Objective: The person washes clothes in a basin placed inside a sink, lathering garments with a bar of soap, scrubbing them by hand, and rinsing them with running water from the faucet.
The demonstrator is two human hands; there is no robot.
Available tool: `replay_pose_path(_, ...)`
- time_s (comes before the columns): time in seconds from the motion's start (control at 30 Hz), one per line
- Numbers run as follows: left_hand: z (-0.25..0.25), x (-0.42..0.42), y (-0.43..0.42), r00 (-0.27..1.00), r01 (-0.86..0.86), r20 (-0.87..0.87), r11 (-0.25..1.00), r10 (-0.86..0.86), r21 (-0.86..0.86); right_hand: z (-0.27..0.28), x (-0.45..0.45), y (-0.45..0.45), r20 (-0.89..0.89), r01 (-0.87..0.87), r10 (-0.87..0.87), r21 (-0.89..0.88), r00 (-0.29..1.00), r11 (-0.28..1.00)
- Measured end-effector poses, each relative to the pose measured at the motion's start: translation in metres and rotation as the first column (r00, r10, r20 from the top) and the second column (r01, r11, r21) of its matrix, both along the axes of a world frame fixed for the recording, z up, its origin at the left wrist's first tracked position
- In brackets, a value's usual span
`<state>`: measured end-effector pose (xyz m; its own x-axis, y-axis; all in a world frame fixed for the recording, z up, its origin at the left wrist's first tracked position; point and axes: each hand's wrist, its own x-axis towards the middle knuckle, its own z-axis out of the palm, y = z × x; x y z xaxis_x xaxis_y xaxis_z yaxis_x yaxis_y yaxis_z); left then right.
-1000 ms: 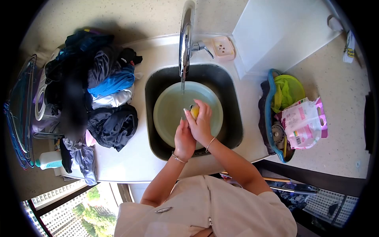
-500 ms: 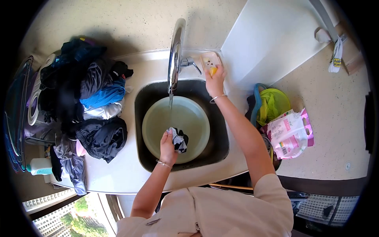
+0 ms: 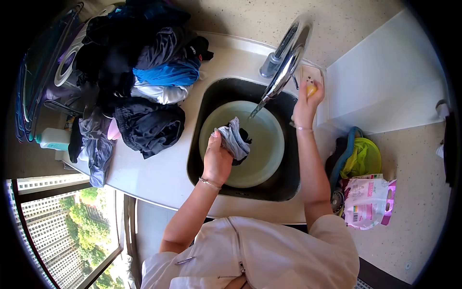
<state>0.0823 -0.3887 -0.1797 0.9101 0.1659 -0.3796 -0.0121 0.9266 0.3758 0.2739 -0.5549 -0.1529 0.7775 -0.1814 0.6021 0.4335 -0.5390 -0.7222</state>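
My left hand (image 3: 217, 161) grips a bunched grey-and-black piece of clothing (image 3: 234, 139) above the pale green basin (image 3: 280, 144). Its exact kind is unclear from the folds. At the back right of the sink, my right hand (image 3: 306, 106) is closed around a yellow bar of soap (image 3: 311, 90), at the soap dish (image 3: 311, 72). The chrome faucet (image 3: 283, 77) runs a stream of water into the basin, which holds cloudy water and stands inside the dark sink (image 3: 195, 166).
A heap of dark, blue and white clothes (image 3: 149, 127) lies on the left counter, near a white bottle (image 3: 54, 138) and hangers (image 3: 33, 91). To the right are a lime-green bowl (image 3: 374, 156) and a pink-and-white packet (image 3: 369, 202). A white panel (image 3: 380, 72) rises behind.
The view has shifted left, so the sink and faucet appear farther right. My left hand has raised the cloth higher over the basin. My right hand stays at the soap dish.
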Motion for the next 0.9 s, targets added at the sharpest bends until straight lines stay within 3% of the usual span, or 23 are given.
replay_pose_path(0.07, 0.004, 0.0, -0.008, 0.999, 0.027, -0.03, 1.0, -0.028, -0.012, 0.008, -0.078, 0.023, -0.172, -0.189, 0.212, 0.139, 0.962, 0.972)
replay_pose_path(0.17, 0.0, -0.002, -0.023, 0.993, 0.112, -0.024, 0.993, -0.113, -0.048, 0.0, -0.137, 0.049, -0.11, -0.397, 0.384, -0.14, 0.917, 0.907)
replay_pose_path(0.23, 0.009, -0.006, -0.038, 0.983, 0.18, -0.023, 0.981, -0.182, -0.066, -0.006, -0.146, 0.056, -0.213, -0.419, 0.36, -0.439, 0.908, 0.795)
replay_pose_path(0.27, 0.011, -0.007, -0.041, 0.971, 0.239, 0.034, 0.969, -0.238, -0.056, -0.012, -0.14, 0.054, -0.208, -0.401, 0.343, -0.443, 0.916, 0.802)
replay_pose_path(0.3, 0.011, -0.009, -0.046, 0.957, 0.277, 0.092, 0.961, -0.276, 0.001, -0.021, -0.127, 0.052, -0.355, -0.442, 0.386, -0.091, 0.852, 0.892)
replay_pose_path(0.33, 0.012, -0.009, -0.048, 0.947, 0.304, 0.111, 0.952, -0.301, -0.019, -0.025, -0.116, 0.052, -0.46, -0.385, 0.471, 0.272, 0.753, 0.882)
replay_pose_path(0.37, 0.014, -0.011, -0.048, 0.937, 0.335, 0.121, 0.941, -0.329, -0.04, -0.028, -0.113, 0.049, -0.465, -0.37, 0.474, 0.301, 0.748, 0.879)
replay_pose_path(0.4, 0.017, -0.009, -0.05, 0.932, 0.332, 0.188, 0.939, -0.311, -0.091, -0.031, -0.126, 0.045, -0.445, -0.422, 0.406, 0.068, 0.798, 0.904)
replay_pose_path(0.43, 0.023, -0.007, -0.048, 0.954, 0.296, 0.104, 0.939, -0.282, -0.173, -0.013, -0.144, 0.047, -0.397, -0.44, 0.346, -0.177, 0.85, 0.88)
replay_pose_path(0.47, 0.015, -0.008, -0.046, 0.95, 0.3, 0.141, 0.938, -0.278, -0.172, -0.005, -0.161, 0.049, -0.297, -0.368, 0.259, -0.409, 0.919, 0.835)
replay_pose_path(0.5, 0.006, -0.011, -0.046, 0.946, 0.305, 0.171, 0.936, -0.276, -0.175, -0.004, -0.166, 0.05, -0.281, -0.335, 0.219, -0.485, 0.934, 0.808)
replay_pose_path(0.57, 0.014, -0.018, -0.048, 0.943, 0.323, 0.156, 0.923, -0.295, -0.209, -0.01, -0.15, 0.045, -0.322, -0.387, 0.292, -0.29, 0.901, 0.875)
replay_pose_path(0.6, 0.011, -0.021, -0.049, 0.95, 0.308, 0.131, 0.918, -0.283, -0.251, -0.025, -0.138, 0.041, -0.32, -0.375, 0.279, -0.295, 0.906, 0.879)
replay_pose_path(0.67, -0.004, -0.021, -0.051, 0.953, 0.294, 0.186, 0.886, -0.241, -0.36, -0.048, -0.112, 0.038, -0.488, -0.299, 0.36, 0.201, 0.795, 0.933)
replay_pose_path(0.7, -0.012, -0.022, -0.049, 0.949, 0.305, 0.19, 0.883, -0.251, -0.357, -0.051, -0.105, 0.035, -0.484, -0.29, 0.352, 0.201, 0.801, 0.936)
replay_pose_path(0.77, -0.003, -0.014, -0.044, 0.937, 0.338, 0.209, 0.87, -0.278, -0.358, -0.042, -0.088, 0.02, -0.769, 0.042, 0.453, 0.525, 0.452, 0.85)
replay_pose_path(0.8, 0.011, -0.014, -0.044, 0.944, 0.326, 0.128, 0.909, -0.303, -0.258, -0.063, -0.069, 0.008, -0.707, 0.019, 0.344, 0.451, 0.618, 0.892)
replay_pose_path(0.83, 0.008, -0.013, -0.042, 0.943, 0.33, 0.134, 0.907, -0.304, -0.263, -0.082, -0.046, -0.004, -0.607, 0.009, 0.234, 0.37, 0.759, 0.929)
replay_pose_path(0.9, -0.002, -0.01, -0.04, 0.933, 0.323, 0.092, 0.921, -0.349, 0.22, -0.061, -0.001, -0.018, -0.312, 0.047, -0.018, 0.085, 0.95, 0.995)
